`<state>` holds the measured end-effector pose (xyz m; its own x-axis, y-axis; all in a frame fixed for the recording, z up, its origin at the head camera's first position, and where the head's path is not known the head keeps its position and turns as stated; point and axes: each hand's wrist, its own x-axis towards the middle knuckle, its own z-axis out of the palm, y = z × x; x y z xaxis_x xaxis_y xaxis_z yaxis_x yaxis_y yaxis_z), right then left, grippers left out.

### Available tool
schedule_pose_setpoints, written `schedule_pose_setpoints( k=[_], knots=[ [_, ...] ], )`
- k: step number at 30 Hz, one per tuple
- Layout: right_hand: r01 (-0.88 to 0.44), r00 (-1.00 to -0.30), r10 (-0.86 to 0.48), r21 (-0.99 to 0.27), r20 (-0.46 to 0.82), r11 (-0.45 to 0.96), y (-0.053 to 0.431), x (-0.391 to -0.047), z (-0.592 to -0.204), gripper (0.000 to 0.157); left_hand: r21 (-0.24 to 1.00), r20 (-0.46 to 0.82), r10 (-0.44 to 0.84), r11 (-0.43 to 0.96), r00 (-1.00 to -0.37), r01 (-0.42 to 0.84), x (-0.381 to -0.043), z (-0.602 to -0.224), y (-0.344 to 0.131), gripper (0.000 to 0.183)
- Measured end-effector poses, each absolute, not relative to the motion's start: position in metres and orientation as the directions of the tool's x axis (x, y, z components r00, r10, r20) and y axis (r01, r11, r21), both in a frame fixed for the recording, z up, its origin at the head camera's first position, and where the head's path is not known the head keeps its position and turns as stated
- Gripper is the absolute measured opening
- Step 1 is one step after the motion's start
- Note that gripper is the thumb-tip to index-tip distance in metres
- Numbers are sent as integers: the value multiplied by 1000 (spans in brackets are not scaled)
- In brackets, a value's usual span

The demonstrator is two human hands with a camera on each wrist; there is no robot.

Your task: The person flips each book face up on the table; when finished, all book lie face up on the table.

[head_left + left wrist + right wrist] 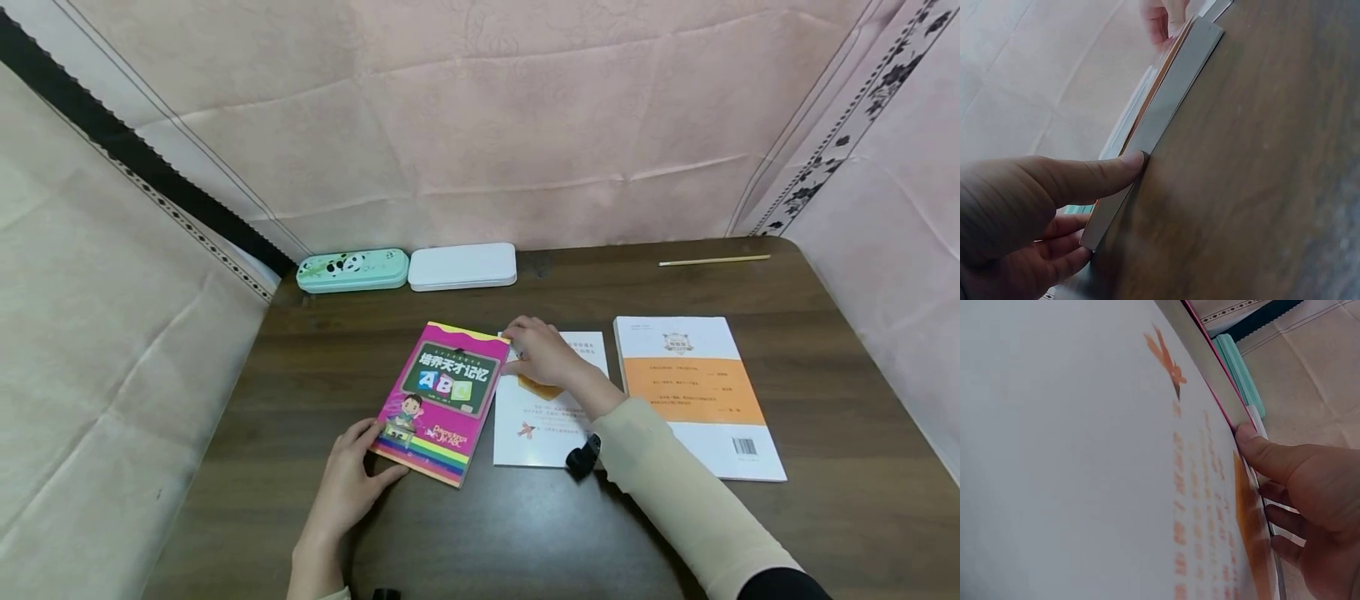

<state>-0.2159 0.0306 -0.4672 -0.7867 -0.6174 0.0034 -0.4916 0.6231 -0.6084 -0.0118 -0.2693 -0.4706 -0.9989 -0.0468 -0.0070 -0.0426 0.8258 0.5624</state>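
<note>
The left hand [341, 487] grips the near-left corner of a pink, rainbow-striped paper book [438, 437]; the right hand [546, 357] grasps its far-right corner. The pink book sits aslant on or just above the brown wood-grain table [465, 550], apparently overlapping the white orange-patched book [536, 450] at its right. Turning it could drag that neighbour; uneven corner grips could let it slip.

Three books: pink, orange-patched, and a white orange-banded one [690, 392] farther right. Two oblong cases beyond the pink book: mint-green panda-printed [352, 271], plain white [462, 267]. One thin pale-yellow stick [714, 261], far right of it.
</note>
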Motion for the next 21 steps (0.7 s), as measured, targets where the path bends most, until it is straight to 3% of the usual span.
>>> schedule_pose_setpoints(
  k=[8, 21],
  knots=[
    [-464, -772, -635, -660, -27, 591, 25, -225, -471, 56, 576, -17, -59, 815, -998, -57, -11, -472, -266, 81],
    [-457, -772, -633, -638, -62, 620, 14, -233, -471, 65, 580, -50, -79, 810, -996, -93, -12, -474, -263, 84]
  ],
)
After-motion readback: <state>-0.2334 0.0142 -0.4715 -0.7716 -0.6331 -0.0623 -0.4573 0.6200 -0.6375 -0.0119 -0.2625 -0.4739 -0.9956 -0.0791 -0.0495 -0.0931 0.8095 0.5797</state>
